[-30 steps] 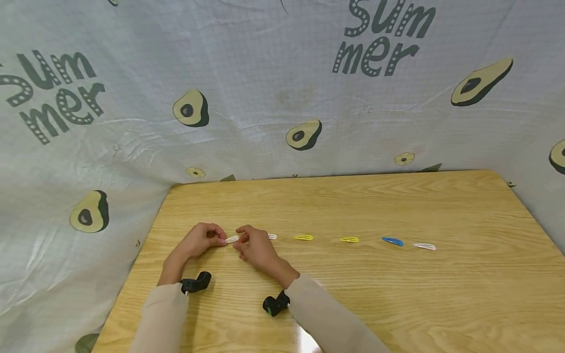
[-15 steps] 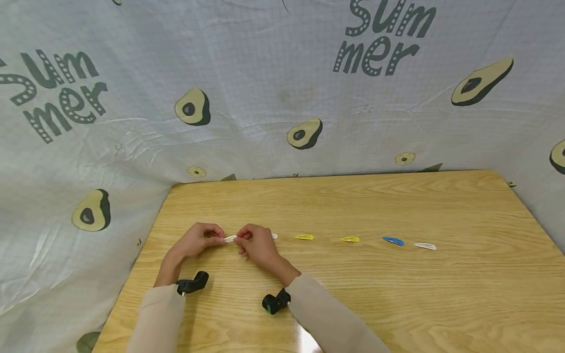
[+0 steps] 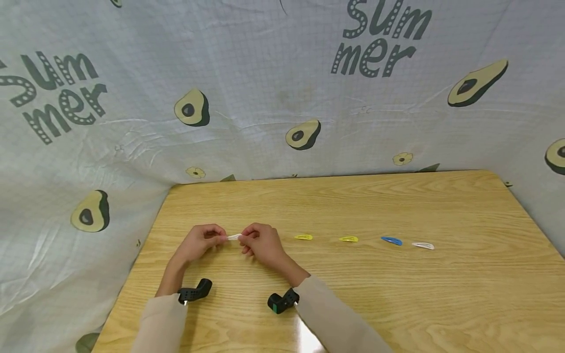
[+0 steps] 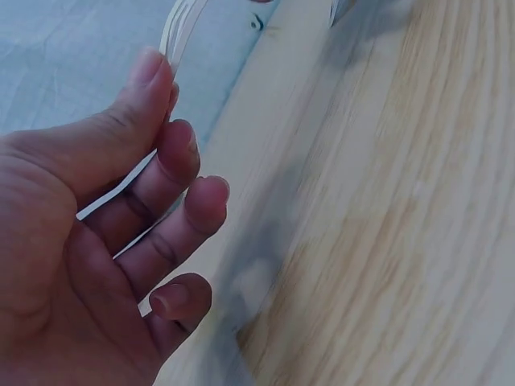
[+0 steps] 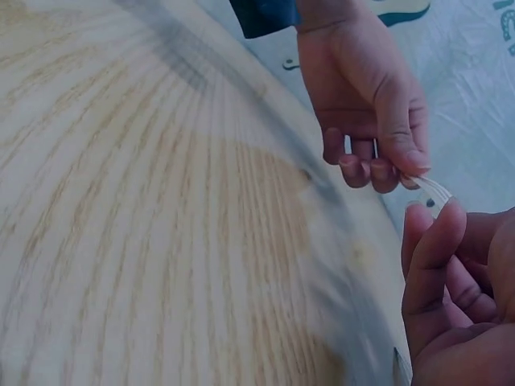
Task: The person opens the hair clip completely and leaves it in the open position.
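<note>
Both hands hold a white snap hair clip [image 3: 234,237] between them at the left of the table. My left hand [image 3: 198,242] pinches one end between thumb and forefinger; in the left wrist view the other fingers of the left hand [image 4: 105,217] are loosely curled. At the opposite end, my right hand [image 3: 263,245] pinches the clip with thumb and forefinger. The right wrist view shows the clip [image 5: 434,190] slightly arched between the fingertips. A yellow clip [image 3: 303,237] lies just right of the right hand.
Along the wooden table [image 3: 362,299], a row runs rightward with a second yellow clip [image 3: 349,239], a blue clip [image 3: 391,240] and a white clip [image 3: 423,245]. A printed cloth [image 3: 247,88] hangs behind and at the sides. Each wrist wears a small black camera [image 3: 195,290].
My right hand's fingers have closed onto the free end of the white clip and pinch it. Another white clip, seen earlier beside the right hand, is now hidden behind it.
</note>
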A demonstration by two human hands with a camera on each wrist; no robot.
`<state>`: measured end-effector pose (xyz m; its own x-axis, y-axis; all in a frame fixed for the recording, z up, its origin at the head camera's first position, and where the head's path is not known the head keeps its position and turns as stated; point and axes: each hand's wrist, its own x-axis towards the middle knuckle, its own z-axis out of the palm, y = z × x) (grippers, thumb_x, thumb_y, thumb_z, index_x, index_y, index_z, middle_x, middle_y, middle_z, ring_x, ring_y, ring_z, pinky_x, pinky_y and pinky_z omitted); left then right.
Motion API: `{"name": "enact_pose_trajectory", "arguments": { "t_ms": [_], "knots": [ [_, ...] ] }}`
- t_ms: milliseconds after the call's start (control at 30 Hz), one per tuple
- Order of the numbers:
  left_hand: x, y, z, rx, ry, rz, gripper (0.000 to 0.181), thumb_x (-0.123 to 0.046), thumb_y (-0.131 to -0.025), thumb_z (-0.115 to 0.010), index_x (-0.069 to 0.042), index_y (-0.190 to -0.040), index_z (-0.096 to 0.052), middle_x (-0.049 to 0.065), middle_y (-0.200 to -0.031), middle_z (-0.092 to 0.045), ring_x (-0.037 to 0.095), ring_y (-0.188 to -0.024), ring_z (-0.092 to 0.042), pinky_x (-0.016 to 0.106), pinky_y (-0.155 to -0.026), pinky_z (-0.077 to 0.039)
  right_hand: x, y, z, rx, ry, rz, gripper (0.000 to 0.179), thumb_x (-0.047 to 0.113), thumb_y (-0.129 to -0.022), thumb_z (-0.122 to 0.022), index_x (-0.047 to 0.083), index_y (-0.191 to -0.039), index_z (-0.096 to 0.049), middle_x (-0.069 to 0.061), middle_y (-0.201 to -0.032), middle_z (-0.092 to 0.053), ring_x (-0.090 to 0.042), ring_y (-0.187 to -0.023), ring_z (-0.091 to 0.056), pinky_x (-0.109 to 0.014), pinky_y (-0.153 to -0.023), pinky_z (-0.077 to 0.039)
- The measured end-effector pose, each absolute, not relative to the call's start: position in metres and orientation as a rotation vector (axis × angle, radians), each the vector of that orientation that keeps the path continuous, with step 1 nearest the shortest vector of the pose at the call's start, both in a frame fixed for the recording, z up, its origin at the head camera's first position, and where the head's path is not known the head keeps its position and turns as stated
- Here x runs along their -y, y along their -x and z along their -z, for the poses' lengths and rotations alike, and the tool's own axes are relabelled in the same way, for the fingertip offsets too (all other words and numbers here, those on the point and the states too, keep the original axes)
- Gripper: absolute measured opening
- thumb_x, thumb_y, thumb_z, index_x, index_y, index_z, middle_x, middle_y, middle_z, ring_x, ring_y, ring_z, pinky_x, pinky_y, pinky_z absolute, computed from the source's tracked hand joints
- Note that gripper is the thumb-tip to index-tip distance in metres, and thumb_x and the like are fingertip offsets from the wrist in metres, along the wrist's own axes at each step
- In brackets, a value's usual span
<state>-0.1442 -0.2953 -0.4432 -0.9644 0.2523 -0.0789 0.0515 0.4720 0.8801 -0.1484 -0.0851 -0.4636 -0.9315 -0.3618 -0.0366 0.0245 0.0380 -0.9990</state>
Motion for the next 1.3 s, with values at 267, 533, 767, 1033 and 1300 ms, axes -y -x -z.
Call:
{"name": "enact_pose_trajectory", "arguments": {
  "t_ms": [267,533,767,1033,1300],
  "knots": [
    [0.276,0.136,0.447,-2.412,-0.202,-1.701,0.018,-0.006,-0.092,-0.063,0.011,-0.096,-0.063,0.025,-0.079,-0.062,0.024,-0.065,-0.06,0.03,-0.058,-0.048,0.066,0.149,0.458,-2.04,0.351,1.977,0.01,0.01,-0.091,-0.066,0.0,-0.09,-0.065,-0.017,-0.078,-0.067,-0.025,-0.062,-0.066,-0.037,-0.056,-0.055],
    [0.239,0.125,0.451,-2.377,-0.127,-1.837,0.019,-0.006,-0.092,-0.063,0.012,-0.099,-0.062,0.028,-0.082,-0.062,0.025,-0.065,-0.062,0.033,-0.061,-0.052,0.036,0.148,0.456,-2.092,0.421,1.926,0.009,0.011,-0.092,-0.065,0.002,-0.092,-0.063,-0.018,-0.082,-0.066,-0.024,-0.065,-0.066,-0.034,-0.056,-0.055],
    [0.22,0.12,0.452,-2.352,-0.093,-1.887,0.021,-0.006,-0.091,-0.064,0.014,-0.099,-0.062,0.026,-0.081,-0.063,0.021,-0.064,-0.061,0.031,-0.06,-0.052,0.021,0.146,0.46,-2.139,0.453,1.907,0.009,0.012,-0.092,-0.065,0.002,-0.091,-0.063,-0.012,-0.076,-0.066,-0.021,-0.062,-0.065,-0.031,-0.053,-0.054],
    [0.201,0.113,0.456,-2.305,-0.002,-1.943,0.021,-0.008,-0.091,-0.065,0.012,-0.097,-0.062,0.023,-0.079,-0.064,0.02,-0.062,-0.06,0.029,-0.059,-0.051,0.007,0.137,0.462,-2.14,0.44,1.935,0.014,0.012,-0.092,-0.066,-0.001,-0.09,-0.062,-0.014,-0.075,-0.066,-0.025,-0.062,-0.065,-0.032,-0.052,-0.053],
    [0.177,0.102,0.454,-2.328,0.007,-1.991,0.013,-0.005,-0.09,-0.066,0.008,-0.092,-0.065,0.024,-0.077,-0.064,0.024,-0.058,-0.059,0.03,-0.055,-0.05,-0.013,0.128,0.467,-2.124,0.382,1.944,0.014,0.015,-0.092,-0.066,0.001,-0.094,-0.062,-0.013,-0.078,-0.066,-0.024,-0.064,-0.066,-0.03,-0.054,-0.053]
  ]
}}
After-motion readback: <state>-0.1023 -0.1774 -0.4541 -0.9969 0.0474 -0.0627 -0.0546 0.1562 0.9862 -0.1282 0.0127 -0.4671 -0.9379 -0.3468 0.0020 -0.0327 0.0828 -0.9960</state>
